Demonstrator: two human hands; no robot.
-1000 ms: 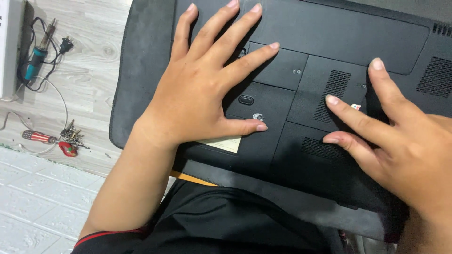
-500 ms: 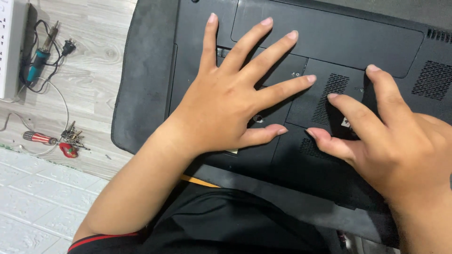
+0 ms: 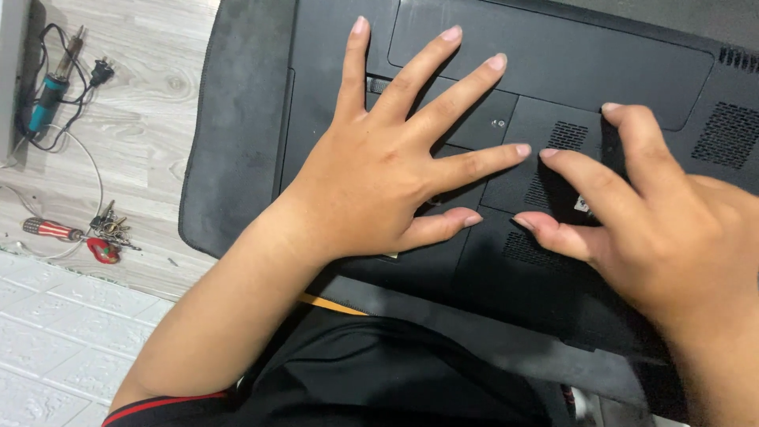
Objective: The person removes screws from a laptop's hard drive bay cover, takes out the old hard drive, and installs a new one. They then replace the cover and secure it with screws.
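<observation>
A black laptop [image 3: 553, 55] lies upside down on a dark grey mat [image 3: 237, 134], its bottom covers and vents facing up. My left hand [image 3: 379, 174] rests flat on the laptop's base with fingers spread wide. My right hand [image 3: 656, 229] presses on a small vented cover panel [image 3: 553, 134] with fingertips and thumb, just right of the left hand. Neither hand holds anything.
On the wooden floor at left lie a soldering iron [image 3: 51, 87] with a black cable and plug, a red-handled screwdriver [image 3: 49, 229] and a bunch of keys [image 3: 107, 233]. White tiles [image 3: 55, 348] run along the lower left. Black clothing [image 3: 379, 379] fills the bottom centre.
My left hand slid right and up across the laptop base, fingers spreading more. My right hand moved a little closer to it on the vented panel.
</observation>
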